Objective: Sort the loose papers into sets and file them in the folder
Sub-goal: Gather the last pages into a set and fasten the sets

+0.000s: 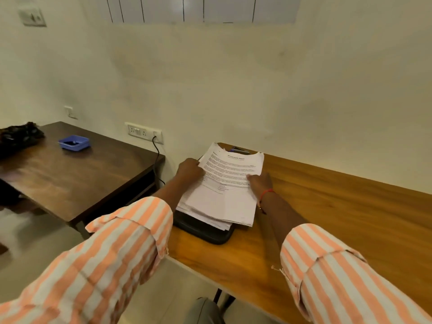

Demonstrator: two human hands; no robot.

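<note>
A loose stack of printed white papers (pixel 224 197) lies on a black folder (pixel 205 232) at the left end of the light wooden table (pixel 339 206). My left hand (pixel 189 170) grips the stack's left edge, fingers curled round it. My right hand (pixel 260 183), with a red thread at the wrist, pinches the right edge of the top sheet. The top sheet carries a heading and dense lines of text. Most of the folder is hidden under the papers.
A dark wooden table (pixel 77 174) stands to the left with a blue tray (pixel 74 142) and a dark bundle (pixel 18 136) on it. A black cable (pixel 156 157) hangs from the wall socket (pixel 143 132) between the tables. A pen-like object (pixel 238 149) lies behind the papers.
</note>
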